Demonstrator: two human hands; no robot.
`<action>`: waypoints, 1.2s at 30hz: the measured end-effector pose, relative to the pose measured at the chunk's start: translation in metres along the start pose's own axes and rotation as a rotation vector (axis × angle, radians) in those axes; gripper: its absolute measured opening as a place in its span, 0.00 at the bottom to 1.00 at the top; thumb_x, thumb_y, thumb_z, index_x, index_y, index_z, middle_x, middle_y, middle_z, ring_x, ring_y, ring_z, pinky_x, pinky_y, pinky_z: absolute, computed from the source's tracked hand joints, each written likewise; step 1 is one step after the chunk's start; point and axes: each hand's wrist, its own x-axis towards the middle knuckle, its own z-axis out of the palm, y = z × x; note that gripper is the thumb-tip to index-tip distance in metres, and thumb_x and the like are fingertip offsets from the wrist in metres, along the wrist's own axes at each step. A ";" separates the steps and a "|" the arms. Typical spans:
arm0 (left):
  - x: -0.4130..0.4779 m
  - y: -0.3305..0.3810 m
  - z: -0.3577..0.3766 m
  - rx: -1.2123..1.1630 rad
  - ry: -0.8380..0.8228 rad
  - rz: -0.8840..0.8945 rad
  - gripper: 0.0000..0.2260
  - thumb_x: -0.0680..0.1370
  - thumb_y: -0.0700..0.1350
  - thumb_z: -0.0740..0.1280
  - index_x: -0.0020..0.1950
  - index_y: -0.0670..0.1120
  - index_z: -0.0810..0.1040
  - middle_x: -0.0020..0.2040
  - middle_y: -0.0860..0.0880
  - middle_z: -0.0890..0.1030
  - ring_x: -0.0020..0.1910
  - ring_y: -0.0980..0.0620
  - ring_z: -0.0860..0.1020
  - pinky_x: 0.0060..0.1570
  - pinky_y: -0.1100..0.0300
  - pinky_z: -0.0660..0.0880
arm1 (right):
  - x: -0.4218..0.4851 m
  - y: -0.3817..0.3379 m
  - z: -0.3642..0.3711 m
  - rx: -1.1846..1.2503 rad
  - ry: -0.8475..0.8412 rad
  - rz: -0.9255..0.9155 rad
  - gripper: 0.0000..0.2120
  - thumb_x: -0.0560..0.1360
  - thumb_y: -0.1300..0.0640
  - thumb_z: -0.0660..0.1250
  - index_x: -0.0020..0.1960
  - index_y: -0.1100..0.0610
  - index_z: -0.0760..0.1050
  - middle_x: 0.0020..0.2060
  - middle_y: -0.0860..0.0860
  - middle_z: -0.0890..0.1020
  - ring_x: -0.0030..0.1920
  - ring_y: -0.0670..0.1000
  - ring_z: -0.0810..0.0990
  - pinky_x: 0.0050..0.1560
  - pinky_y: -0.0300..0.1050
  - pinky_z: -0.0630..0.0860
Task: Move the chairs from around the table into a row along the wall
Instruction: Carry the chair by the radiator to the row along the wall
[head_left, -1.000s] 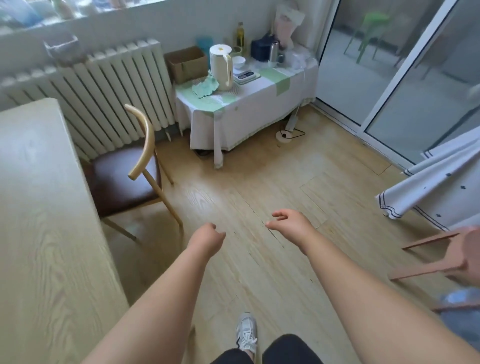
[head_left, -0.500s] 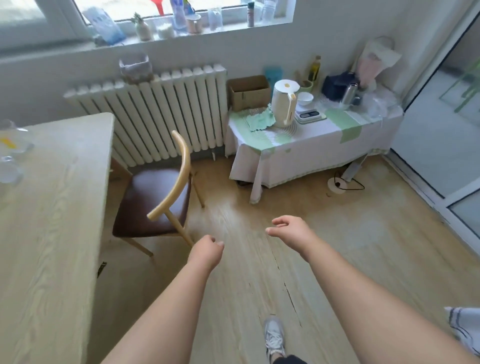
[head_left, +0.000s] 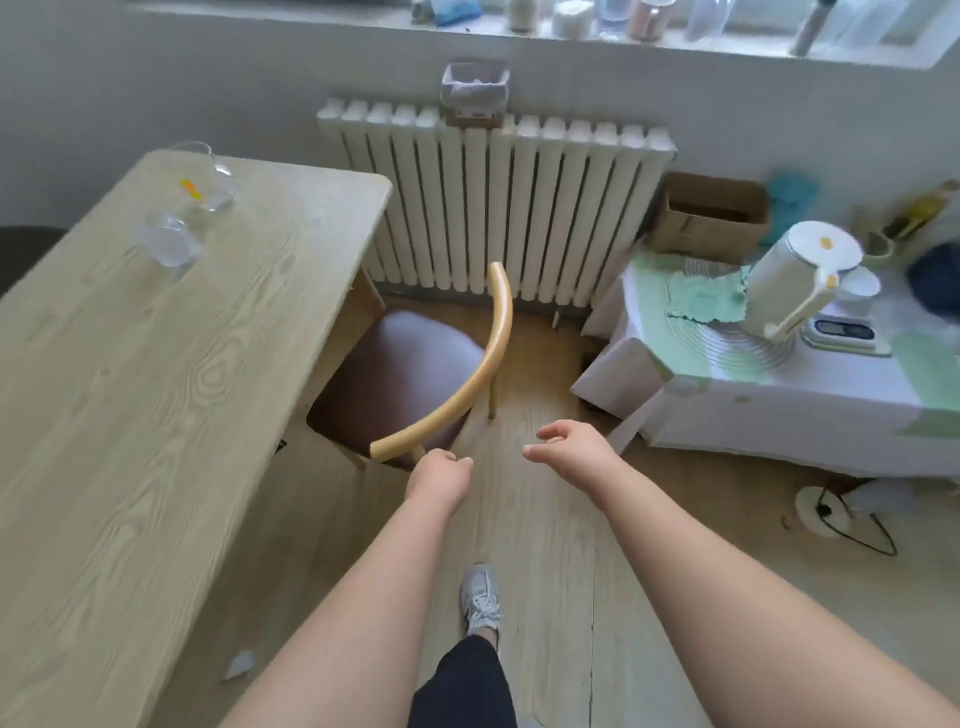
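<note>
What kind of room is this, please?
Probably a home dining area: a light wooden table, a wooden chair with a brown seat pushed partly under it, and a white electric kettle nearby.

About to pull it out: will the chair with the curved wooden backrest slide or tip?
Probably rigid: the backrest looks solid bent wood. Likely light, given its thin legs. Pulled from the backrest's end, the chair may swivel or tip.
</note>
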 end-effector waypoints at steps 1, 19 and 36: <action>0.009 0.008 -0.003 -0.022 -0.004 -0.017 0.17 0.79 0.50 0.62 0.63 0.42 0.79 0.60 0.43 0.81 0.59 0.42 0.78 0.54 0.57 0.72 | 0.012 -0.008 0.002 -0.005 -0.006 0.002 0.25 0.71 0.51 0.73 0.66 0.56 0.74 0.60 0.53 0.80 0.60 0.52 0.77 0.61 0.46 0.72; 0.116 0.065 -0.022 -0.828 -0.019 -0.617 0.09 0.82 0.47 0.61 0.59 0.44 0.70 0.41 0.42 0.72 0.35 0.46 0.70 0.34 0.58 0.70 | 0.217 -0.109 -0.031 -0.247 -0.148 0.064 0.33 0.73 0.51 0.70 0.74 0.57 0.62 0.63 0.55 0.76 0.56 0.54 0.77 0.54 0.48 0.75; 0.195 0.073 0.019 -1.797 0.323 -0.929 0.17 0.82 0.39 0.62 0.69 0.36 0.67 0.68 0.35 0.72 0.66 0.34 0.72 0.65 0.39 0.69 | 0.346 -0.108 0.006 0.115 -0.249 0.445 0.13 0.72 0.59 0.73 0.50 0.61 0.71 0.42 0.57 0.78 0.41 0.59 0.81 0.36 0.55 0.82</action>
